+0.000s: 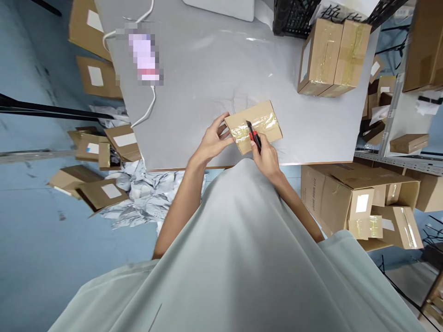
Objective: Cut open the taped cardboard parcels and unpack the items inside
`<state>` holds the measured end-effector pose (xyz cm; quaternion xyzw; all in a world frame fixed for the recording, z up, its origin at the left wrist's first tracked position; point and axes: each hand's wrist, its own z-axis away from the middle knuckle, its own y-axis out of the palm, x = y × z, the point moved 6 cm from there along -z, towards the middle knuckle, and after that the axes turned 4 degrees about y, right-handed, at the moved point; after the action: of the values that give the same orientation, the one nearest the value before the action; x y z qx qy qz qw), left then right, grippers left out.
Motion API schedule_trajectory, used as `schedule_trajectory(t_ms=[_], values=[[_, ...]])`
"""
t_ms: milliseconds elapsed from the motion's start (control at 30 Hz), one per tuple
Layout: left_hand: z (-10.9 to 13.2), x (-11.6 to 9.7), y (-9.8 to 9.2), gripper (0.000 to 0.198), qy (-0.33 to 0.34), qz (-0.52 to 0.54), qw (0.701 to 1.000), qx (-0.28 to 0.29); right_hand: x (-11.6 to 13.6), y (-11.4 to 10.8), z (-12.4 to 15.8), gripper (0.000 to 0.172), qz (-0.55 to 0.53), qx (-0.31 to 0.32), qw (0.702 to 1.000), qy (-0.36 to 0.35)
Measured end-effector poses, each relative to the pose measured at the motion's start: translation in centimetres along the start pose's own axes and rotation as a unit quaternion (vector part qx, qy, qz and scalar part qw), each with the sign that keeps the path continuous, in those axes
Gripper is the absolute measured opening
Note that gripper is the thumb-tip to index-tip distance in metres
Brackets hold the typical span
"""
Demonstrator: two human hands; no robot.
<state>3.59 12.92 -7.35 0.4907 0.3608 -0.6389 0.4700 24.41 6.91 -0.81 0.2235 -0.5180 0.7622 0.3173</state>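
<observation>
A small cardboard box (272,110) with shiny clear tape across its top is at the table's front edge, slightly tilted. My left hand (214,140) grips the box at its left end, thumb near the front and fingers at the back corner. In my right hand (266,157) is a red and black box cutter (254,134), held over the taped top with its tip pointing away from me. Whether the blade touches the tape I cannot tell.
Two taped cardboard boxes (334,57) stand at the table's back right, beside a black crate (294,18). A blurred phone-like object (144,55) with a white cable lies back left. Open boxes (104,191) and crumpled wrapping (148,193) cover floor at left; a large carton (325,193) is at right.
</observation>
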Motion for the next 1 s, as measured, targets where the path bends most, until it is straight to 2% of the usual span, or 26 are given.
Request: schedule_trajectory(t_ms=[167,267,400,500,600,800,1000], values=[[-0.3,-0.6,0.4,0.114,-0.006,0.013,1.0,0.007,-0.5,0.4,0.0,0.054,-0.012,-0.004,1.0,0.001],[-0.9,-1.3,0.0,0.1,-0.02,-0.003,1.0,0.006,0.7,-0.7,0.4,0.052,0.008,0.009,1.0,0.004],[-1.9,-1.9,-1.1,0.071,-0.02,-0.036,0.999,-0.025,3.5,-2.4,1.7,0.052,0.099,0.078,0.991,0.042],[-2.4,-2.2,-1.3,0.062,-0.004,-0.047,0.998,-0.031,5.3,-2.5,2.6,0.053,0.165,0.136,0.974,0.075],[-2.4,-2.2,-1.3,0.059,0.006,-0.057,0.998,-0.026,6.3,-2.0,3.0,0.055,0.209,0.16,0.96,0.093],[-2.0,-1.8,-1.3,0.066,0.021,-0.033,0.999,-0.017,7.9,-1.1,3.4,0.057,0.264,0.175,0.939,0.132],[-2.1,-0.9,-1.1,0.063,0.026,-0.012,0.999,-0.028,10.0,0.1,3.5,0.055,0.331,0.166,0.908,0.193]])
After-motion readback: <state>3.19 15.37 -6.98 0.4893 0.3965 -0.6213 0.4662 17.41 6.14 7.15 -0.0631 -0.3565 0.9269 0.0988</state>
